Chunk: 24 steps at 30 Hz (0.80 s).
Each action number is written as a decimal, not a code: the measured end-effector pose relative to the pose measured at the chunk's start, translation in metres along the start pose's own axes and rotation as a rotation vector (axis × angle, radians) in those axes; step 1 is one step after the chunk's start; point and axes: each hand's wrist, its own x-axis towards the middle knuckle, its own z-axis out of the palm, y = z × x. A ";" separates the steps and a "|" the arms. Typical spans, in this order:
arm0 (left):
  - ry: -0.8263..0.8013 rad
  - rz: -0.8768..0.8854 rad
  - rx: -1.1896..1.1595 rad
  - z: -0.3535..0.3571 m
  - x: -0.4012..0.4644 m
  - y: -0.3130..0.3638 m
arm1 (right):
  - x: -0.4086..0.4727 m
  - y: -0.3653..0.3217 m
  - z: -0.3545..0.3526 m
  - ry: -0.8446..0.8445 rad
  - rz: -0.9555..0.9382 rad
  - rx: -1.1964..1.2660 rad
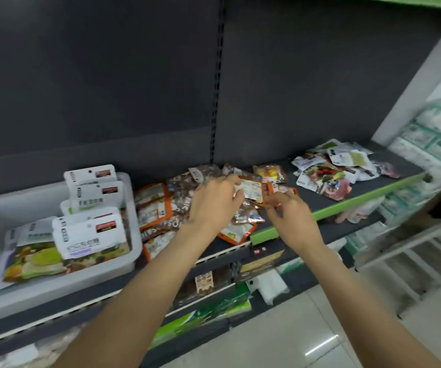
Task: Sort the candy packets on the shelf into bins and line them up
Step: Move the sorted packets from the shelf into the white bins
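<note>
Both forearms reach up from the lower edge of the view toward the middle of the shelf. Orange-bordered candy packets lie there in a loose, overlapping heap, some face up, some turned over, a few hanging over the green front lip.

Left hand: resting on the top of the heap, knuckles toward the camera, fingers curled forward; thumb and forefinger appear to pinch the edge of one white-faced packet. Right hand: just beside it at the heap's right margin, fingers bent inward and nearly together, seemingly nipping the corner of a small packet. Blur prevents confirming how firm either hold is.

Judgement on the step in hand: packets of one kind are being picked out of the heap. Best practice here would be to lift a single packet clear by its sealed edge, leaving its neighbours undisturbed, and to gather like faces the same way up before carrying them to a bin, so that they stand in a row without re-handling. Packets overhanging the lip could slide off if the heap is dragged.

White plastic bin, at the left of the shelf, touching the heap's left side: already holds white-labelled packets standing in a rough row, with green-printed ones lying flat beneath.

A second pile of white and mixed packets sits well apart at the right end. Lower shelves carry other stock, too blurred to identify
</note>
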 end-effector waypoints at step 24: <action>-0.288 0.043 0.043 0.280 0.262 0.211 | 0.205 0.370 -0.104 -0.077 0.195 -0.016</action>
